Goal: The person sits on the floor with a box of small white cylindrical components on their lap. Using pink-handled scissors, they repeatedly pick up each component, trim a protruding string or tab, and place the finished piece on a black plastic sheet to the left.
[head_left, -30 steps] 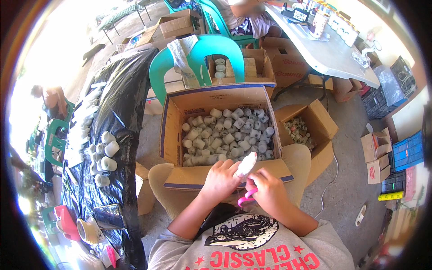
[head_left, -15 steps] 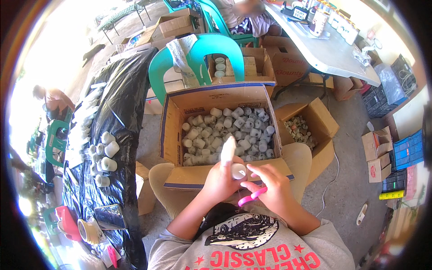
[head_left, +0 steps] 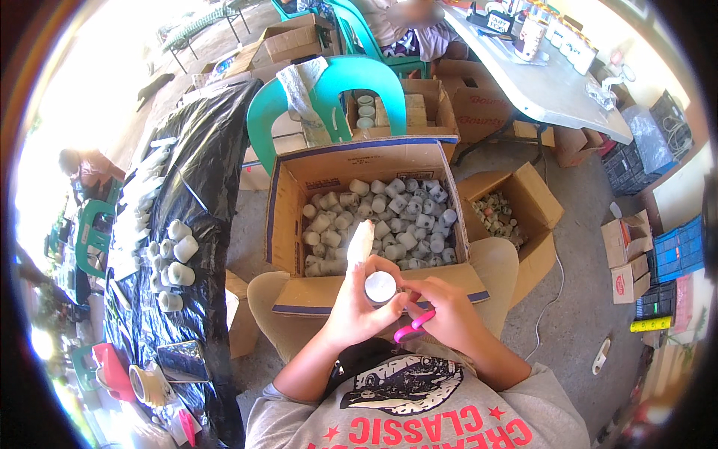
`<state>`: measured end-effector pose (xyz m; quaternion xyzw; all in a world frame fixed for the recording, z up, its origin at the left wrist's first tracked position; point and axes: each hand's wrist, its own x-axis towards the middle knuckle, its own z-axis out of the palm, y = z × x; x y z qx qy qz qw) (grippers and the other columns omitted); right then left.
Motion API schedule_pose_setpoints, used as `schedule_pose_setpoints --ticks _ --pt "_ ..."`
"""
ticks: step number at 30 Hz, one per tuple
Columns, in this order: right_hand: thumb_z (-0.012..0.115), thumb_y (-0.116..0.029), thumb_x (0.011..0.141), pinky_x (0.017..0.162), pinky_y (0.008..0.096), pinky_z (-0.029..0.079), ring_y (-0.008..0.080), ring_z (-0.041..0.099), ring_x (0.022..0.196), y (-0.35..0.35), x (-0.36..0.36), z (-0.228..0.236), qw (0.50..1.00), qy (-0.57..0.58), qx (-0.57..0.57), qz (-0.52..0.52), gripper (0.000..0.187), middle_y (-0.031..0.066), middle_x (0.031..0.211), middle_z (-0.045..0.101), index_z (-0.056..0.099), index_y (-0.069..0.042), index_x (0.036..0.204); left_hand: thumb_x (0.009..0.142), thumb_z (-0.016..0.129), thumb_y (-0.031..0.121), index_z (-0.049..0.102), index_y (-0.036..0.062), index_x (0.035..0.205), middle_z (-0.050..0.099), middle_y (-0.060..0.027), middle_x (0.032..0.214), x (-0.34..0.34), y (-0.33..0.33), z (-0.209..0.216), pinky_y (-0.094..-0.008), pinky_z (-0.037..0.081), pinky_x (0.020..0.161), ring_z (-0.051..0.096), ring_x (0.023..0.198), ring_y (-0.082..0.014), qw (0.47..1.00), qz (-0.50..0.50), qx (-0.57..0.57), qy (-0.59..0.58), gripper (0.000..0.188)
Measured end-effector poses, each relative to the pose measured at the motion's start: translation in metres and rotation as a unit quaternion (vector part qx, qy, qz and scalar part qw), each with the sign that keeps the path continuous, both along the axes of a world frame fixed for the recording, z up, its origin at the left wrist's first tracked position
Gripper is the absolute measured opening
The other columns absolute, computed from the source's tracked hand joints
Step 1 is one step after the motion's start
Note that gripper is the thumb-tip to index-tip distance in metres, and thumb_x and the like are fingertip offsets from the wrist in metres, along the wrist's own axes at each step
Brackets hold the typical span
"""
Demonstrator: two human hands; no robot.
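My left hand (head_left: 357, 303) is closed round a small white cylinder (head_left: 381, 287), which looks like a candle, its flat round face turned up. A white wrap (head_left: 360, 243) covers one raised finger of that hand. My right hand (head_left: 443, 308) grips pink-handled scissors (head_left: 413, 327); their blades are hidden by the fingers. Its fingertips are at the cylinder's right side, against my left fingers. Just beyond my hands, an open cardboard box (head_left: 359, 159) on my lap holds many similar whitish cylinders (head_left: 378, 203).
At left, a black plastic-covered table (head_left: 213, 165) bears white cylinders (head_left: 182, 247), a phone (head_left: 183, 361) and a tape roll (head_left: 148, 383). A smaller carton (head_left: 535, 196) with scraps stands right of the box. Ahead are a green chair (head_left: 258, 112) and a white table (head_left: 561, 97). Other people sit farther off.
My left hand has tilted the cylinder so its round face points up, and the wrapped finger has shifted left. My right hand has come in closer against it. A person at far left has moved.
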<state>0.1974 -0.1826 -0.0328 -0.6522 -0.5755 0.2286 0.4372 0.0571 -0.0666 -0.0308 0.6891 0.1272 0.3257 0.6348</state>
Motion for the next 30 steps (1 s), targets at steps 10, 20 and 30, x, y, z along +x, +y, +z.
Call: schedule_pose_setpoints --ticks 10,20,30 --pt "0.071 -0.007 0.078 0.059 0.0341 0.048 0.0249 0.061 0.065 -0.002 0.002 -0.022 0.999 -0.03 -0.036 -0.015 0.031 0.0121 0.078 0.062 0.064 -0.005 0.108 0.085 0.049 0.05 0.011 0.0111 0.149 0.057 -0.0116 0.085 0.001 0.003 0.009 -0.0282 0.048 0.065 0.055 0.072 -0.0158 0.971 -0.008 -0.239 -0.016 0.085" --pt "0.069 -0.01 0.08 0.058 0.0387 0.047 0.0309 0.059 0.064 -0.004 -0.001 -0.025 0.998 -0.032 -0.048 -0.021 0.023 0.0139 0.073 0.058 0.065 -0.003 0.101 0.083 0.052 0.05 0.013 0.0117 0.149 0.057 -0.0129 0.082 -0.002 0.003 0.021 -0.0277 0.049 0.062 0.056 0.071 -0.0167 0.97 0.003 -0.241 -0.028 0.085" --pt "0.068 -0.012 0.081 0.058 0.0382 0.047 0.0302 0.059 0.064 -0.005 0.0 -0.026 0.997 -0.045 -0.053 -0.016 0.021 0.0135 0.073 0.058 0.066 -0.005 0.101 0.083 0.054 0.049 0.014 0.0139 0.15 0.056 -0.013 0.081 -0.006 0.002 0.021 -0.0281 0.05 0.059 0.056 0.07 -0.0171 0.968 0.009 -0.248 -0.049 0.085"
